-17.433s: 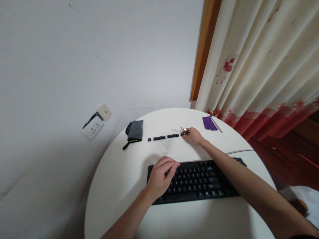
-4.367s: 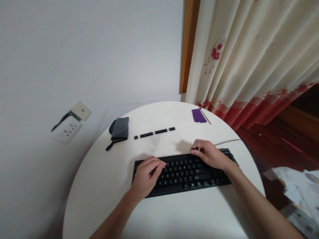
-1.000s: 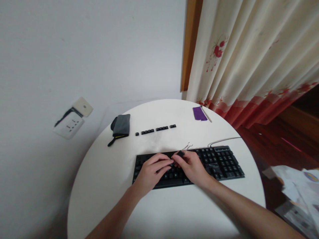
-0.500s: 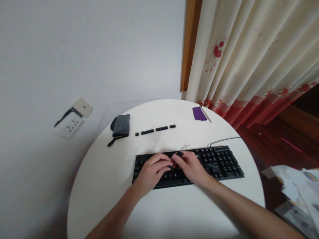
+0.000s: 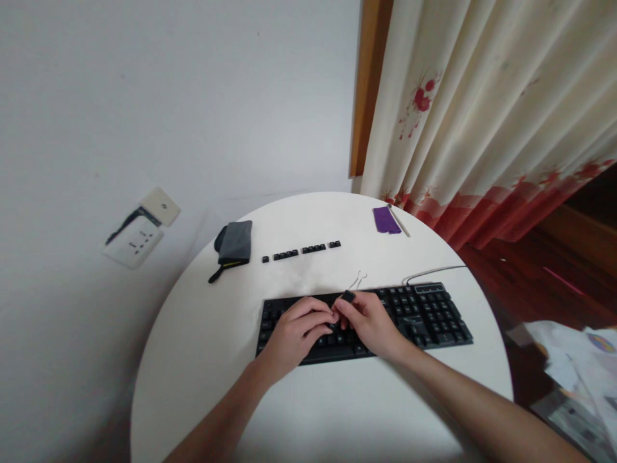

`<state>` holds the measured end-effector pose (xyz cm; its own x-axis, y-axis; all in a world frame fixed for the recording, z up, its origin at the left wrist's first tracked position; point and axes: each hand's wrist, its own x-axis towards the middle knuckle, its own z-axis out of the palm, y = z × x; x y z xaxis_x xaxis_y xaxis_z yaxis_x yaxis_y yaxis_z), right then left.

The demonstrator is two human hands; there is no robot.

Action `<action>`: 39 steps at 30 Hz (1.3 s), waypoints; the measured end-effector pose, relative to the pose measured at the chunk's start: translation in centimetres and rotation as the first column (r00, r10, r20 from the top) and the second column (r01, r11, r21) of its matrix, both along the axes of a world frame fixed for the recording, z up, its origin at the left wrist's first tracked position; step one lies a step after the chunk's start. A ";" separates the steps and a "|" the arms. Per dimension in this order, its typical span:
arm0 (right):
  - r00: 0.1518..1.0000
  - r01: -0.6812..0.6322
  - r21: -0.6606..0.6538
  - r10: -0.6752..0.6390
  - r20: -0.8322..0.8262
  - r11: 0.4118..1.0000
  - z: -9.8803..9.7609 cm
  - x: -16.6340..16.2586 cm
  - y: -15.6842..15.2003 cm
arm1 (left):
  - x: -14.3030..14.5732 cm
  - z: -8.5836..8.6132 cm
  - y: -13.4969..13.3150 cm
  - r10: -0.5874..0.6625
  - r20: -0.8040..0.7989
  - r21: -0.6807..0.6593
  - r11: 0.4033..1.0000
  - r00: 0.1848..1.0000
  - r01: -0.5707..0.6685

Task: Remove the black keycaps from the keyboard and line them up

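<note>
Wall [image 5: 231,96], pale grey, behind the keyboard [image 5: 414,318]. Curtain [image 5: 448,116], cream and red, behind it and to its right. Table [image 5: 308,418], round, white, beneath it; the rim runs near the keyboard's right end, well apart from its left, and bare surface lies before and behind it. Keyboard, black, one, with cable [image 5: 429,269] off its back edge; number block now uncovered, where a few seconds ago the right arm crossed it. Left hand [image 5: 299,328], over the keyboard's left half as before, fingers bent; whether they pinch anything I cannot tell. Right hand [image 5: 369,321], moved inward to the keyboard's middle, fingertips together with the left's, closed on a wire tool [image 5: 348,296], prongs pointing toward the back edge. Pouch [image 5: 235,242], grey, behind the keyboard's left end. Cloth [image 5: 385,220], purple, well behind its right half. Stick [image 5: 401,224], pale, beside the cloth. Keycaps [image 5: 314,248], black, four groups in a row behind the keyboard, unchanged.
</note>
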<state>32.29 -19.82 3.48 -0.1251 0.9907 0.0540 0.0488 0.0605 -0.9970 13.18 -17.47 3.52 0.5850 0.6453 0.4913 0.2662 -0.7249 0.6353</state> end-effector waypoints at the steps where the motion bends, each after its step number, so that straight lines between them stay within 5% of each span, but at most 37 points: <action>1: 1.000 0.011 -0.011 -0.011 -0.002 1.000 -0.1 0.0 0.0 | 0.0 0.0 0.0 -0.001 0.003 0.006 1.000 1.000 0.001; 5: 0.999 0.051 -0.020 -0.051 -0.005 0.999 0.0 0.0 0.2 | 0.0 0.1 0.0 0.020 0.023 -0.009 1.000 1.000 -0.020; 10: 0.984 0.080 0.173 -0.106 0.142 0.982 0.9 0.6 0.2 | -0.1 0.3 0.0 0.139 0.060 -0.035 0.990 0.988 -0.138; 18: 0.982 -0.051 0.217 0.009 0.187 0.975 1.4 0.8 -0.2 | -0.3 0.4 0.1 0.240 0.078 0.005 0.970 0.968 -0.241; 39: 0.944 -0.169 0.293 0.069 0.322 0.941 1.0 0.6 -0.2 | -0.2 0.4 0.3 0.173 0.113 0.011 0.984 0.978 -0.175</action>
